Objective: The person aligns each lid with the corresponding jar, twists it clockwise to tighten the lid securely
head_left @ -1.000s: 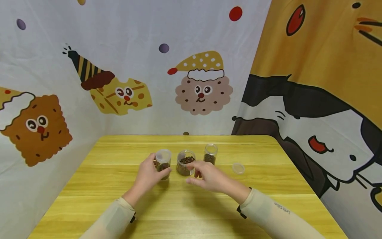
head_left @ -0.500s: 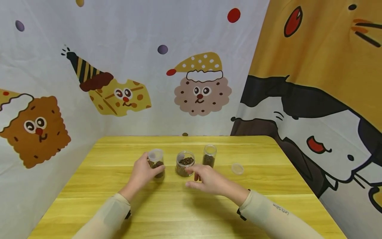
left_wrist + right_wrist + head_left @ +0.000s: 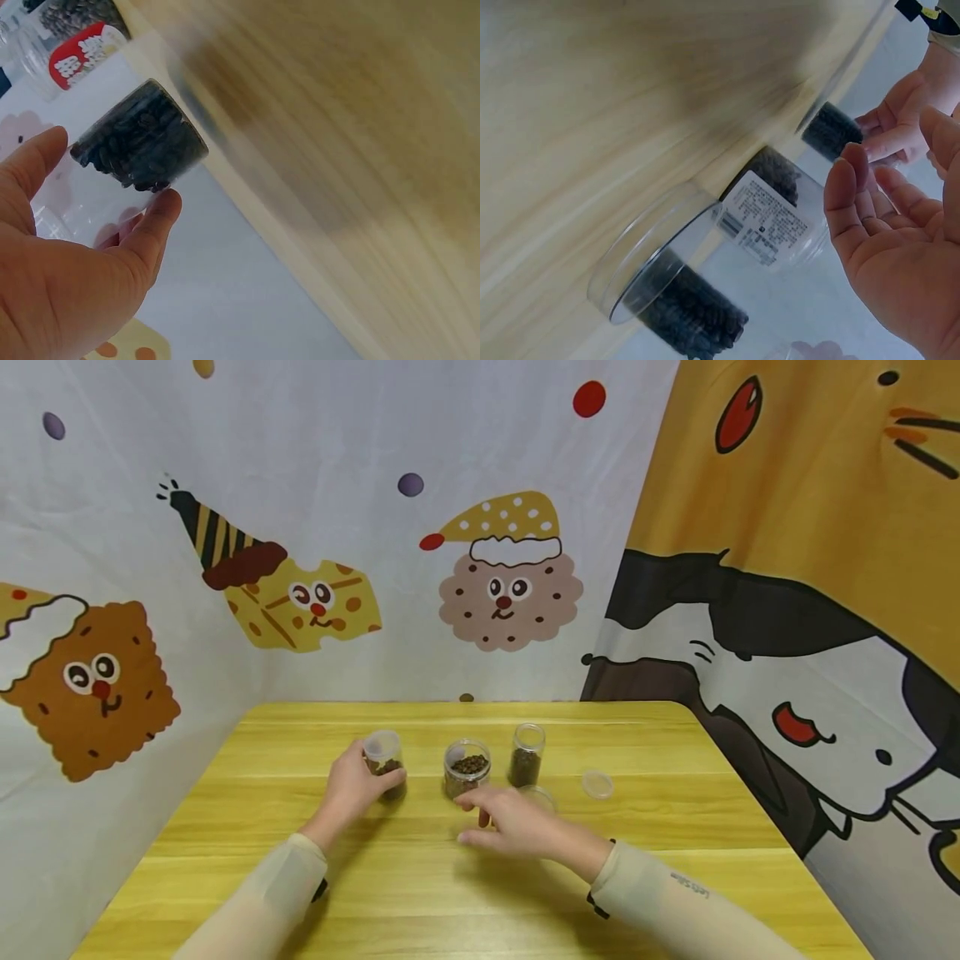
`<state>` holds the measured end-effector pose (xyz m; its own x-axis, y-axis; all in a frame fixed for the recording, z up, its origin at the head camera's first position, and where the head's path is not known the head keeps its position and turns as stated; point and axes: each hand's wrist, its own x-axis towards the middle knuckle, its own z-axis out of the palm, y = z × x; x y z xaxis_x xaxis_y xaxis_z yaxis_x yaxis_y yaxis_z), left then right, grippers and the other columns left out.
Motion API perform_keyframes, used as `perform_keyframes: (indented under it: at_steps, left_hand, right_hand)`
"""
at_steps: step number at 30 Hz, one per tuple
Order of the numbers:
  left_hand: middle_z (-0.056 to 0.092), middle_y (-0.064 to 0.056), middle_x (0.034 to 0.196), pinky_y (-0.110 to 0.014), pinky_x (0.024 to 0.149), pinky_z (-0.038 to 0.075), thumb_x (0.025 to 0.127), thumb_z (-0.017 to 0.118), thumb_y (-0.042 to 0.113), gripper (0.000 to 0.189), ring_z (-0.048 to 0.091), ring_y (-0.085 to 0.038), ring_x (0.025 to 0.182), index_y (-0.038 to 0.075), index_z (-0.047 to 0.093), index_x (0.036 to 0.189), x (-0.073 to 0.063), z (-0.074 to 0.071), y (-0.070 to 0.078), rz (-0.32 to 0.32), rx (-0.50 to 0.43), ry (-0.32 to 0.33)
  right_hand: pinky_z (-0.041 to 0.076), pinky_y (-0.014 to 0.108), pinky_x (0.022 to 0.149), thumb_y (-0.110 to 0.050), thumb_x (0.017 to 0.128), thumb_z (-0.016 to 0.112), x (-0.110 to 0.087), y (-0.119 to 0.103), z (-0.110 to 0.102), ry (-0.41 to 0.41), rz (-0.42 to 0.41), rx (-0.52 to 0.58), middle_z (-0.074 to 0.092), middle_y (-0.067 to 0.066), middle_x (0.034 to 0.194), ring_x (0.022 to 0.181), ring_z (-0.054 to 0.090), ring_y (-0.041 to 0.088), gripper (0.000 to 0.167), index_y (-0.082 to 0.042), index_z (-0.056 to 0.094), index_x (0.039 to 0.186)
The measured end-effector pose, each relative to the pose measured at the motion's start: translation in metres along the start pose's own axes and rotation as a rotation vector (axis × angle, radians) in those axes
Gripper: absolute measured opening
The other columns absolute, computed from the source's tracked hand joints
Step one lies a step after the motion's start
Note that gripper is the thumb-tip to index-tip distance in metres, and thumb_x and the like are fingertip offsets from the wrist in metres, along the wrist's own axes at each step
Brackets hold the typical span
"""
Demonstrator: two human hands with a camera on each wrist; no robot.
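My left hand (image 3: 348, 789) grips a clear jar (image 3: 392, 783) partly filled with dark seed-like pieces, thumb on the near side. Its top looks cloudy white in the head view. In the left wrist view the fill of this jar (image 3: 146, 139) shows beyond the fingers. My right hand (image 3: 517, 822) holds nothing, its fingers loosely bent, just in front of a wide uncapped jar (image 3: 467, 770) of brown pieces. That jar's printed label (image 3: 769, 217) faces the right wrist camera. A large clear round lid (image 3: 542, 795) lies partly hidden behind the right hand.
A narrow uncapped jar (image 3: 527, 760) of dark pieces stands right of the wide one. Further right, a small translucent lid (image 3: 597, 785) lies flat on the wooden table (image 3: 420, 902). A printed cloth (image 3: 405, 668) hangs behind the table's far edge.
The left hand has carried its jar leftward, away from the wide jar. My right hand has drawn slightly nearer to me, and the large clear lid has come into view behind it.
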<state>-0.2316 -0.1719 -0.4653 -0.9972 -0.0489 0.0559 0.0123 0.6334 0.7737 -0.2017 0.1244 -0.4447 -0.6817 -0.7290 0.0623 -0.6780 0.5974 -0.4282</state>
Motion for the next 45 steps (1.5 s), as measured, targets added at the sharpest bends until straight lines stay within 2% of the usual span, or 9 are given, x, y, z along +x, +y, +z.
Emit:
perform_keyframes:
  at_steps: [8, 14, 19, 22, 25, 36, 45]
  left_hand:
    - [0.066, -0.028, 0.135, -0.059, 0.099, 0.058, 0.094, 0.084, 0.029, 0.068, 0.066, -0.044, 0.123, -0.004, 0.051, 0.143, 0.015, 0.000, -0.012, -0.011, 0.009, -0.022]
    - [0.067, -0.026, 0.134, -0.058, 0.101, 0.056, 0.094, 0.084, 0.027, 0.066, 0.065, -0.041, 0.121, -0.002, 0.053, 0.144, 0.029, -0.005, -0.017, 0.008, 0.025, -0.072]
    - [0.069, -0.023, 0.129, -0.056, 0.101, 0.056, 0.092, 0.086, 0.024, 0.060, 0.066, -0.039, 0.118, 0.000, 0.059, 0.139, 0.039, -0.008, -0.016, 0.024, 0.027, -0.115]
    - [0.071, -0.022, 0.125, -0.054, 0.098, 0.056, 0.090, 0.088, 0.024, 0.057, 0.067, -0.037, 0.113, -0.001, 0.062, 0.135, 0.045, -0.009, -0.016, 0.016, 0.029, -0.118]
    - [0.072, -0.022, 0.124, -0.054, 0.098, 0.057, 0.090, 0.088, 0.025, 0.056, 0.068, -0.037, 0.113, -0.001, 0.064, 0.133, 0.050, -0.010, -0.018, 0.008, 0.036, -0.115]
    - [0.068, -0.027, 0.137, -0.062, 0.109, 0.052, 0.090, 0.087, 0.024, 0.064, 0.063, -0.047, 0.129, -0.002, 0.059, 0.142, 0.057, -0.005, -0.019, 0.002, 0.052, -0.125]
    - [0.067, -0.026, 0.137, -0.062, 0.106, 0.054, 0.089, 0.088, 0.028, 0.066, 0.064, -0.046, 0.128, 0.000, 0.058, 0.141, 0.054, 0.000, -0.024, 0.016, 0.024, -0.101]
  right_hand:
    - [0.057, 0.022, 0.087, -0.042, 0.104, 0.071, 0.004, -0.007, 0.014, -0.070, -0.006, 0.002, 0.072, 0.007, 0.136, 0.097, 0.067, 0.006, 0.057, -0.008, 0.062, 0.148]
    - [0.058, 0.026, 0.091, -0.045, 0.104, 0.069, 0.009, -0.015, 0.022, -0.117, 0.010, 0.013, 0.069, 0.011, 0.139, 0.105, 0.069, 0.012, 0.065, -0.009, 0.053, 0.156]
    - [0.057, 0.035, 0.108, -0.046, 0.104, 0.068, 0.013, -0.023, 0.023, -0.148, 0.028, 0.012, 0.059, 0.011, 0.156, 0.125, 0.069, 0.020, 0.071, -0.011, 0.046, 0.162]
    - [0.049, 0.040, 0.120, -0.048, 0.105, 0.068, 0.017, -0.026, 0.025, -0.163, 0.029, -0.024, 0.052, 0.011, 0.163, 0.142, 0.060, 0.024, 0.074, -0.011, 0.043, 0.164]
    - [0.044, 0.041, 0.125, -0.050, 0.105, 0.066, 0.021, -0.028, 0.026, -0.181, 0.027, -0.053, 0.049, 0.012, 0.166, 0.151, 0.051, 0.025, 0.076, -0.013, 0.040, 0.165]
    - [0.045, 0.040, 0.124, -0.056, 0.103, 0.065, 0.021, -0.028, 0.027, -0.207, 0.055, -0.060, 0.046, 0.010, 0.168, 0.152, 0.050, 0.025, 0.081, -0.015, 0.036, 0.167]
    - [0.043, 0.042, 0.125, -0.055, 0.103, 0.066, 0.020, -0.024, 0.026, -0.219, 0.072, -0.065, 0.045, 0.010, 0.169, 0.154, 0.048, 0.025, 0.082, -0.015, 0.036, 0.167]
